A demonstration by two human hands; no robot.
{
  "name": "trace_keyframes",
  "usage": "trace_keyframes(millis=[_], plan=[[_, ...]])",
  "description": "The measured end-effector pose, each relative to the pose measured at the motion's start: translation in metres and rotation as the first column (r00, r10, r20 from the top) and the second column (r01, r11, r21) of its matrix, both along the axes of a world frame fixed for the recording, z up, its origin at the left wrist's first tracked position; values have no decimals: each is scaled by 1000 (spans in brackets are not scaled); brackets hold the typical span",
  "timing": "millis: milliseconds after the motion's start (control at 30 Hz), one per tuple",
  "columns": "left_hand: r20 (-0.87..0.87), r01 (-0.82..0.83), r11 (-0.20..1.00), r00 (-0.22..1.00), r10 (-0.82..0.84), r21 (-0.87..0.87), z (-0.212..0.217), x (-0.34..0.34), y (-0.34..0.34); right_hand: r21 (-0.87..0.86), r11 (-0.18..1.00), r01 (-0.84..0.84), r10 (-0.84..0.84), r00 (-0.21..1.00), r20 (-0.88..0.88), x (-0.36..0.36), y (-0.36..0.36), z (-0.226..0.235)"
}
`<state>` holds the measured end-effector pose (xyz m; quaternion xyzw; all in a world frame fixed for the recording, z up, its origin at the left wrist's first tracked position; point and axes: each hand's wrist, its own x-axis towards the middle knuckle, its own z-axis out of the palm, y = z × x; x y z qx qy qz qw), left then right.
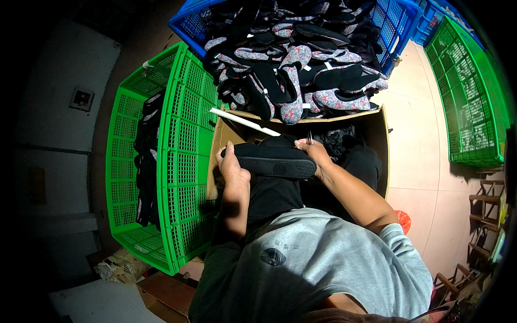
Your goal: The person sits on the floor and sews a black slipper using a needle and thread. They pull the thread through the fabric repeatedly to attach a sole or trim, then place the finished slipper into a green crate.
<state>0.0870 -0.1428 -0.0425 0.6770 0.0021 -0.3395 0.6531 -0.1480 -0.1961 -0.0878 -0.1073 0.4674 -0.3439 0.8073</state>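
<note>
Black cloth shoe with patterned black rubber sole [269,167], gripped at both ends

If the bare left hand [232,166] or bare right hand [318,155] slackened, the shoe could drop onto the black trousers [274,195]; a small, dark, metal-looking object [309,138] at the right hand's fingers might snag its cloth. The shoe lies between the hands, near the brown cardboard box's [215,168] left edge. The left hand pinches one end, the right hand the other.

Black shoe [269,160] on its side, textured sole [274,167] in view, lengthwise between left hand [232,164] and right hand [316,154]
</note>
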Motion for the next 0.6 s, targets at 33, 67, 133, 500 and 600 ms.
trace_keyframes(millis=[33, 67, 133, 500, 600], plan=[[3, 0, 1000, 1000, 0, -7, -1, 0, 0, 5, 1000, -6, 6, 1000, 4, 0, 0, -1], [5, 0, 1000, 1000, 0, -14, -1, 0, 0, 10, 1000, -12, 12, 1000, 9, -1, 0, -2], [1, 8, 1000, 1000, -8, -20, -1, 0, 0, 15, 1000, -23, 23, 1000, 14, -1, -1, -4], [20, 18, 996, 1000, -17, -82, 21, -16, 6, -41, 991, -127, 124, 990, -62, -3, 1, 1], [1, 66, 965, 998, -68, -253, 20, -12, 14, -214, 963, -162, 123, 975, -183, 0, 4, 2]])
